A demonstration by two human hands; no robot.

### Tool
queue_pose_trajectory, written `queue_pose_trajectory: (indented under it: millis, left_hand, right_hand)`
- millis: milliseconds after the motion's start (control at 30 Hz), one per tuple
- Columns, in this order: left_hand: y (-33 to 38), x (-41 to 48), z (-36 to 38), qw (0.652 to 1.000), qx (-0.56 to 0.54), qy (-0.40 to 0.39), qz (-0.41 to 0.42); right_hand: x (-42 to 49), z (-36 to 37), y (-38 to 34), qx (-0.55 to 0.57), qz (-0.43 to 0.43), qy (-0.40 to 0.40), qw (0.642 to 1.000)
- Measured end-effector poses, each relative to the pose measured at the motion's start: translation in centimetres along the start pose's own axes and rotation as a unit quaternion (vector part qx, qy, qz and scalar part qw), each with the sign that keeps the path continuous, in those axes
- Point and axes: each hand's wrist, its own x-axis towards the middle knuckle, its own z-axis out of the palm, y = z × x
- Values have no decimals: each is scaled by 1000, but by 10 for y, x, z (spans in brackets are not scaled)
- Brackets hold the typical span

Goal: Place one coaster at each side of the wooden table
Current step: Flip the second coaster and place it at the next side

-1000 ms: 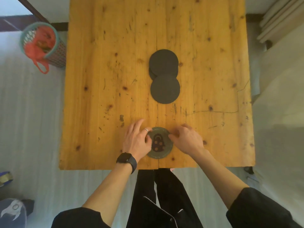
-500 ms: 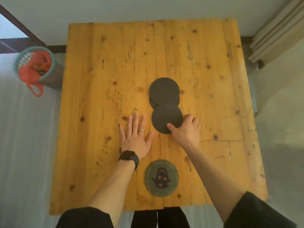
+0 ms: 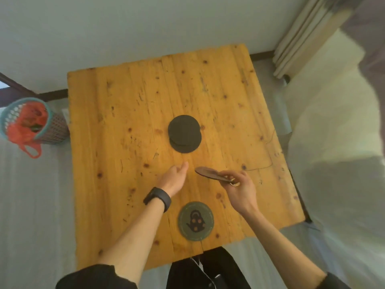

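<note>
Just beyond our loose left hand (image 3: 174, 180), our right hand (image 3: 239, 185) now grasps a coaster (image 3: 210, 173) lifted off the stack (image 3: 184, 133), one (image 3: 195, 221) already placed near us, three counter (image 3: 125, 122) sides remaining.

A teal wastebasket (image 3: 31, 122) lined with a red bag (image 3: 26, 130) is being seen on the floor, left; pale curtains (image 3: 308, 34) are being seen far right.
</note>
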Motion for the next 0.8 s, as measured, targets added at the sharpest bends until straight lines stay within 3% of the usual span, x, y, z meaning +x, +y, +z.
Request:
queue_pose_trajectory:
  millis: [67, 133, 200, 300, 400, 500, 667, 800]
  left_hand:
    - [27, -34, 8, 990, -81, -118, -9]
    - [45, -64, 27, 957, -169, -233, -41]
    - [58, -85, 54, 923, -258, -280, -47]
    - [79, -101, 95, 919, -283, -271, -33]
    - [107, -106, 128, 927, -269, -260, -39]
    - [140, -105, 159, 933, -272, -233, -47]
    - [204, -92, 228, 924, -324, -193, -70]
    - [256, -93, 290, 934, -284, -196, -91]
  right_hand:
    - [-30, -30, 6, -38, -60, 40, 997]
    - [-56, -59, 16, -75, -90, 74, 990]
    - [-75, -86, 29, -83, -111, 86, 987]
    - [-90, -124, 48, -35, -71, 73, 994]
    - [-91, -160, 70, 107, 35, 68, 991]
    - [-81, -195, 95, 262, 118, 61, 956]
    - [-30, -249, 156, 429, 235, 46, 871]
    - [19, -304, 192, 328, 203, 12, 923]
